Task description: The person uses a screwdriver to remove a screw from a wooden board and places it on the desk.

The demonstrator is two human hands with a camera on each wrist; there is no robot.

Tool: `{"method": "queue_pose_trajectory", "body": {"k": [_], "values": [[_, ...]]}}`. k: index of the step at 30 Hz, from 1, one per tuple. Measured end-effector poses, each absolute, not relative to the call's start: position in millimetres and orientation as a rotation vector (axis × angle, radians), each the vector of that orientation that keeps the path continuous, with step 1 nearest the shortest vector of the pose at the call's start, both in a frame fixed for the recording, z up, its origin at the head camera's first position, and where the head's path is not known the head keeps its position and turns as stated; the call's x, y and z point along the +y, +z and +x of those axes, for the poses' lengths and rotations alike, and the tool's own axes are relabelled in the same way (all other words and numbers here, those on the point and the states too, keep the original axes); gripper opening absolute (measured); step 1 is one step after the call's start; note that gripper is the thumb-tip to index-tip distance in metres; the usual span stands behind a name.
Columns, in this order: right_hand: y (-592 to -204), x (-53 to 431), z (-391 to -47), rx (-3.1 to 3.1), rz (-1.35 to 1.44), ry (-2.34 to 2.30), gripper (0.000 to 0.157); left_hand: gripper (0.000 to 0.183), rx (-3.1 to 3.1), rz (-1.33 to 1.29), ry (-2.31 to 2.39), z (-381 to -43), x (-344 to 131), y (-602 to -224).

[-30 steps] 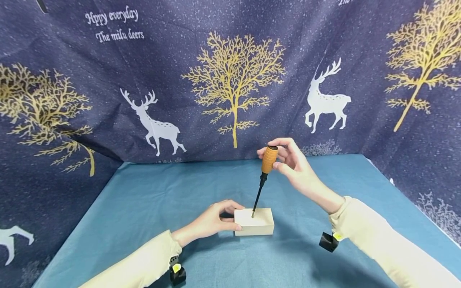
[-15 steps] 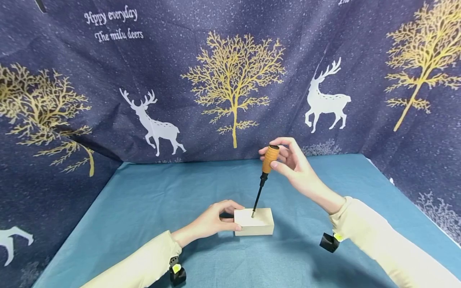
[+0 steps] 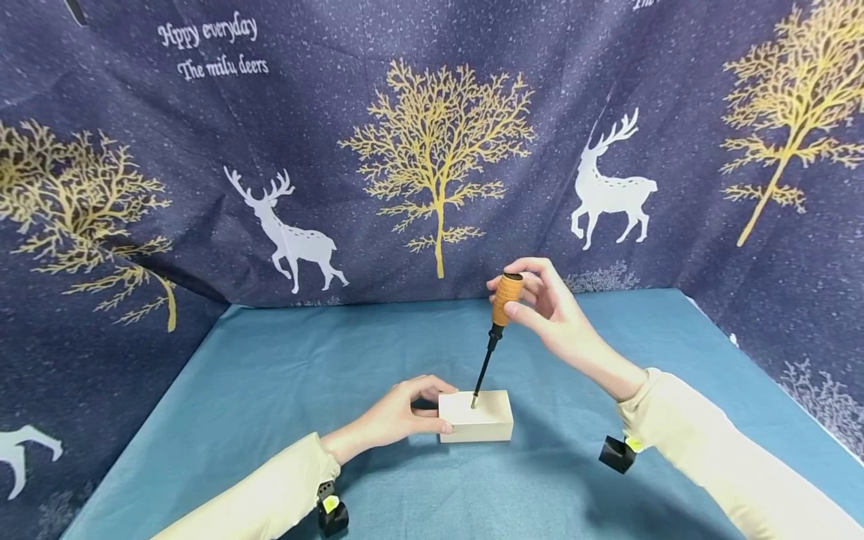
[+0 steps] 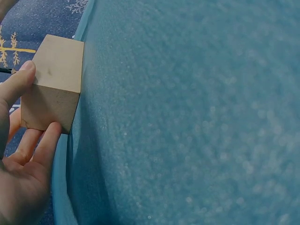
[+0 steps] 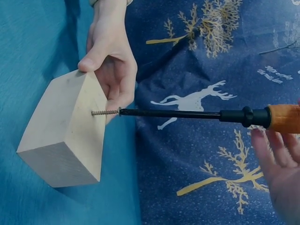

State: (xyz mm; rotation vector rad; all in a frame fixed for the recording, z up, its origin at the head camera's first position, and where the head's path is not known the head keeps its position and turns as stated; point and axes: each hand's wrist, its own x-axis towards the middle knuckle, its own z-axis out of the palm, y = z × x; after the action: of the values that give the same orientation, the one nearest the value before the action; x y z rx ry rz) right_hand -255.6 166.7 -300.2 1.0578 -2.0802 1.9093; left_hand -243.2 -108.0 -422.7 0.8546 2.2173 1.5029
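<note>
A pale wooden block [image 3: 489,431] lies on the blue cloth, and my left hand [image 3: 394,415] holds its left end between thumb and fingers. Out of the block's top face stands a threaded screw [image 5: 105,112], partly sunk in. The tip of a screwdriver [image 5: 171,114] meets the screw's head. Its orange handle [image 3: 507,300] leans slightly to the right, pinched by the thumb and fingers of my right hand [image 3: 559,315]. In the left wrist view the thumb [image 4: 21,80] presses the block near one edge, with other fingers against another face.
Blue cloth [image 3: 304,360] covers the table around the block. Behind it hangs a dark blue curtain [image 3: 405,225] printed with deer and golden trees. Small black devices are strapped at the left wrist [image 3: 333,516] and the right wrist [image 3: 617,454].
The right thumb has slid slightly left across the screwdriver handle, and the handle's top has shifted slightly right. My left hand and the block have stayed in place.
</note>
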Motion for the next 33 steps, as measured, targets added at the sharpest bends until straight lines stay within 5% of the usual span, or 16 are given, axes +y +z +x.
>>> {"method": "queue_pose_trajectory", "body": {"k": [33], "values": [[-299.2,169.3,-254.1,-2.155,0.974,1.782,0.049,0.046,2.235,0.854,1.491,-244.4,-107.6,-423.5]]}}
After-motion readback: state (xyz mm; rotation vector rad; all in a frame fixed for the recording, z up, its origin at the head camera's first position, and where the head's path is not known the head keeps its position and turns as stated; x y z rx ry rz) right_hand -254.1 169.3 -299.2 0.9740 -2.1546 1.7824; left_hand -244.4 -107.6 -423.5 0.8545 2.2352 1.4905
